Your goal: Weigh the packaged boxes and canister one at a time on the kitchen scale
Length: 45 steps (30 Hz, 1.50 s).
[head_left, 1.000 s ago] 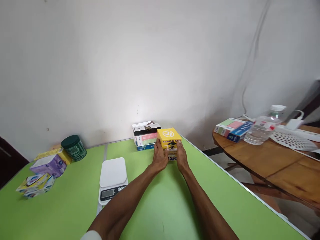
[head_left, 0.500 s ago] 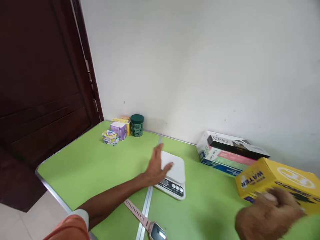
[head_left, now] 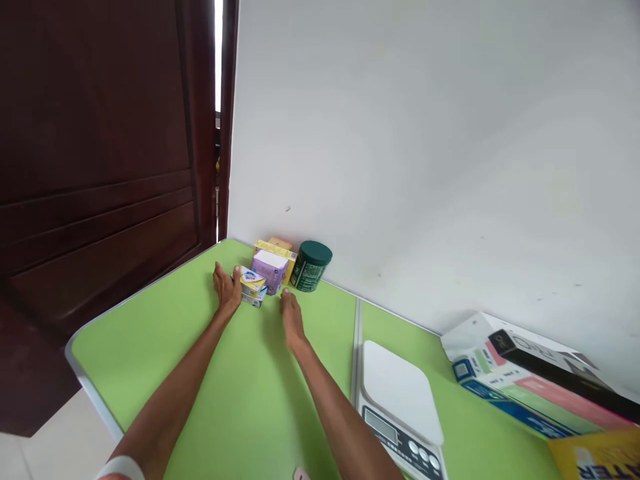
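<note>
- We record our left hand (head_left: 227, 287) partly open, its thumb set apart from the fingers; the thumb meets the left end of a small yellow-and-white box (head_left: 253, 280). The hand is not closed round it, and we cannot tell how firmly it presses.
- We note our right hand (head_left: 293, 317) loosely open, fingers together and slightly bent, apart from the small box and just in front of the purple box. We see nothing in its grasp; its palm is mostly turned from view.
- We find the small box lying on top of a second small box (head_left: 253, 300), both between our hands near the table's far left corner.
- Just right of and behind this pair we see a purple box (head_left: 270, 268), then a yellow carton (head_left: 276, 251) behind that.
- Beside the carton, near the wall (head_left: 425, 133), we log a dark green tub (head_left: 309, 270), upright with its lid on.
- Farther right, we observe a white scale (head_left: 400, 387) on the green table (head_left: 225, 400), beside a metal strip (head_left: 356, 353).
- At far right we have a stack of boxes (head_left: 545, 380) and part of a yellow box (head_left: 595, 453).
- Left of the table, we note a dark door (head_left: 100, 133).
</note>
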### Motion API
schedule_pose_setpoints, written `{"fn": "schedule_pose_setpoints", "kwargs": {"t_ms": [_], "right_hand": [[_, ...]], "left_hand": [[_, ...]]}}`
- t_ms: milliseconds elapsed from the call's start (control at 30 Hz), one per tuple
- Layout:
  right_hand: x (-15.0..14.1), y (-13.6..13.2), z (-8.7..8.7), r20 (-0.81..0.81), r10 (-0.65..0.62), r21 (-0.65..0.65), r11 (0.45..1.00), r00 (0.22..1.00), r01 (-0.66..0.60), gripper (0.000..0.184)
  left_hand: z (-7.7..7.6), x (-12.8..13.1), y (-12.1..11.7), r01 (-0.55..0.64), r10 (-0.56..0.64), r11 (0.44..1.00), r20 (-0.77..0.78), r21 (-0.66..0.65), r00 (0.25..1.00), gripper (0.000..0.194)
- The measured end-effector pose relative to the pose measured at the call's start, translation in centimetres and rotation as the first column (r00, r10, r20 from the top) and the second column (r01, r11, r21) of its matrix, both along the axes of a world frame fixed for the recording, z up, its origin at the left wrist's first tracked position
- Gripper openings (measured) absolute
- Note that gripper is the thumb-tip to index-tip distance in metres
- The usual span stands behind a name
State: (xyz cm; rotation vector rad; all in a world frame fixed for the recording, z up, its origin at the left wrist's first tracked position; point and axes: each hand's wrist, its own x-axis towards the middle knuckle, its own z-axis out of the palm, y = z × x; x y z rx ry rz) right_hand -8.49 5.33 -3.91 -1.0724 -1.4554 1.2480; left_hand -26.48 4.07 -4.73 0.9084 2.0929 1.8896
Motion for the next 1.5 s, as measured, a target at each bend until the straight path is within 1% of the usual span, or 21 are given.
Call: {"fn": "schedule_pose_setpoints", "kwargs": {"t_ms": [33,100,167,233,367,433,500,600,700,767,867,933,967,1033,1100,1200,1333,1500], "right_hand": [[-1.1,0.1,-0.6,-0.001,0.015,0.008,1.000,1.000,-0.015,0.080],[-2.9,-0.2,-1.4,-0.014,0.025,0.022,0.999,1.000,-0.024,0.078],[-4.2,-1.0,-1.9,-0.028,0.005,0.027,1.000,1.000,-0.004,0.078],[-5.0,-1.8,-2.0,-0.039,-0.026,0.027,0.999,0.999,0.027,0.079],[-5.1,-3.4,-1.8,-0.054,-0.038,0.015,0.999,0.998,0.039,0.083],[-4.5,-4.3,-1.5,-0.063,-0.020,0.000,1.000,0.998,0.020,0.080],[-3.6,-5.5,-1.0,-0.066,0.007,-0.015,1.000,0.998,-0.008,0.073],[-1.6,-7.5,0.1,-0.037,0.028,-0.023,0.999,0.999,-0.029,0.066],[1.5,-9.0,2.2,-0.026,0.003,0.022,1.000,1.000,-0.002,0.063],[4.3,-9.5,3.9,-0.036,-0.053,0.071,0.996,0.998,0.055,0.063],[9.5,-9.4,6.2,-0.030,-0.185,0.115,0.976,0.982,0.187,0.065],[13.3,-9.3,7.1,-0.004,-0.283,0.105,0.954,0.959,0.282,0.067],[15.1,-9.3,7.3,0.015,-0.325,0.096,0.942,0.946,0.322,0.066],[18.4,-9.3,7.3,0.056,-0.391,0.087,0.919,0.919,0.385,0.063],[21.1,-9.5,7.0,0.098,-0.429,0.089,0.903,0.898,0.421,0.060],[23.8,-9.7,6.1,0.160,-0.461,0.088,0.888,0.873,0.452,0.061],[24.9,-9.8,5.2,0.224,-0.469,0.077,0.883,0.854,0.464,0.065],[25.0,-9.9,4.7,0.238,-0.446,0.059,0.894,0.863,0.445,0.069]], "left_hand": [[-0.4,-0.4,0.3,0.030,-0.029,1.000,0.038,-0.010,0.999,0.085],[-1.2,-0.6,0.7,0.089,-0.087,0.996,0.060,-0.021,0.994,0.075],[-1.7,-0.2,0.8,0.131,-0.129,0.991,0.060,-0.025,0.990,0.066],[-1.9,0.5,0.4,0.159,-0.158,0.987,0.051,-0.023,0.986,0.062],[-1.5,1.9,-1.6,0.195,-0.194,0.981,0.036,-0.007,0.980,0.058],[-1.3,2.7,-3.3,0.185,-0.184,0.983,0.045,-0.005,0.982,0.057],[-1.2,3.7,-5.2,0.160,-0.159,0.987,0.068,-0.006,0.985,0.055],[-0.7,5.9,-7.8,0.160,-0.160,0.987,0.138,0.007,0.977,0.054],[0.7,8.9,-9.1,0.235,-0.242,0.970,0.181,0.059,0.953,0.055],[2.3,11.4,-8.8,0.301,-0.314,0.948,0.157,0.102,0.936,0.054],[4.8,16.4,-7.3,0.404,-0.421,0.902,0.106,0.151,0.901,0.053],[5.8,20.2,-6.3,0.471,-0.493,0.864,0.107,0.178,0.864,0.052],[6.0,22.1,-5.9,0.506,-0.531,0.842,0.116,0.187,0.839,0.052],[5.9,25.6,-5.5,0.572,-0.600,0.796,0.141,0.196,0.787,0.052],[5.3,28.3,-5.4,0.623,-0.647,0.761,0.159,0.179,0.746,0.052],[4.3,30.7,-5.5,0.667,-0.680,0.733,0.164,0.135,0.714,0.053],[3.5,31.7,-5.8,0.690,-0.695,0.717,0.170,0.096,0.699,0.055],[3.5,31.4,-5.9,0.719,-0.714,0.695,0.137,0.020,0.686,0.061]]}}
